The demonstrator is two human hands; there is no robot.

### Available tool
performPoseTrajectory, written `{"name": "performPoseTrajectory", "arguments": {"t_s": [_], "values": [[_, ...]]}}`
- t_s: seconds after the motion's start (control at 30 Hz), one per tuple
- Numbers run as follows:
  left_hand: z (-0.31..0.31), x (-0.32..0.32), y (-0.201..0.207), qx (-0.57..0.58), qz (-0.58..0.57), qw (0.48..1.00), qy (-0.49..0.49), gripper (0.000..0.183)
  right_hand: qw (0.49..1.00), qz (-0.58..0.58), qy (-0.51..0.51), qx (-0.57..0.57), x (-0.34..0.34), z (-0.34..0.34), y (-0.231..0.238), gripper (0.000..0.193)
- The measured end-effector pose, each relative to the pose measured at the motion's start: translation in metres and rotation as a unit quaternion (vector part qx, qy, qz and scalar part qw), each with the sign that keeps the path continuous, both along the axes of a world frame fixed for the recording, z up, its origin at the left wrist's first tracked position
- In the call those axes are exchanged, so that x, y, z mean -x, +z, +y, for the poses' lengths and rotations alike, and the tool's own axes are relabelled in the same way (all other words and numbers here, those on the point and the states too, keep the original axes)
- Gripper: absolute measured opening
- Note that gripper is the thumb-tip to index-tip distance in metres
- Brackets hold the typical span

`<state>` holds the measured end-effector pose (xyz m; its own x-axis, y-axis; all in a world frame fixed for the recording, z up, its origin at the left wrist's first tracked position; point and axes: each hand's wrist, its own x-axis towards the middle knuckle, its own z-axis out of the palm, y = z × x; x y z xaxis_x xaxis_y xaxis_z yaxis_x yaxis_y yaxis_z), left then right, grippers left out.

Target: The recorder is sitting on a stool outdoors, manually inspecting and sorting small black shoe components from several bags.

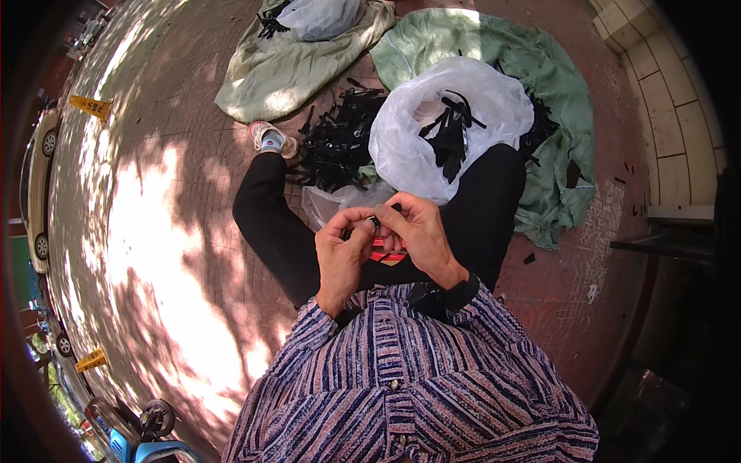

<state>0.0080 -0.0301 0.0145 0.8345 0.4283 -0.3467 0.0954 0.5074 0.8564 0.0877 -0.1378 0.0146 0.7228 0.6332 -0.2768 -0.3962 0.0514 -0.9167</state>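
In front of my body, both hands meet over my lap. My left hand (343, 248) is closed, thumb and fingers pinching a small black piece (373, 222) with a pale spot on it. My right hand (421, 235) pinches the same small piece from the other side, and a dark end (397, 207) of it pokes out above those fingers. The fingers hide most of the piece, so its exact kind is unclear. Just beneath the hands, something red (380, 255) shows on my lap.
Beyond my knees stands an open white plastic bag (401, 147) with black strap-like pieces (451, 143) inside, on a green woven sack (567, 92). Left of it lies a heap of black pieces (340, 143). A pale sack (301, 73) is farther off; a clear bag (324, 202) lies nearer.
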Motion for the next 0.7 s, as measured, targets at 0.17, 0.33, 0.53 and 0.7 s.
{"name": "performPoseTrajectory", "arguments": {"t_s": [0.17, 0.33, 0.53, 0.7], "values": [[0.0, 0.0, 0.005, 0.003, 0.02, 1.0, -0.012, 0.01, 0.995, 0.076, 0.004, -0.058, -0.003, -0.002, -0.007, 0.019], [0.001, 0.0, 0.007, -0.021, 0.046, 0.999, -0.018, 0.009, 0.995, 0.09, 0.005, -0.053, -0.002, -0.002, -0.002, 0.02], [0.002, 0.002, -0.006, -0.054, 0.011, 0.998, -0.012, 0.011, 0.802, -0.577, -0.029, 0.152, 0.014, 0.004, 0.005, 0.009], [0.016, 0.0, -0.011, 0.03, 0.01, 0.999, -0.035, 0.014, 0.736, -0.648, 0.038, 0.19, 0.02, 0.001, 0.002, 0.017]]}}
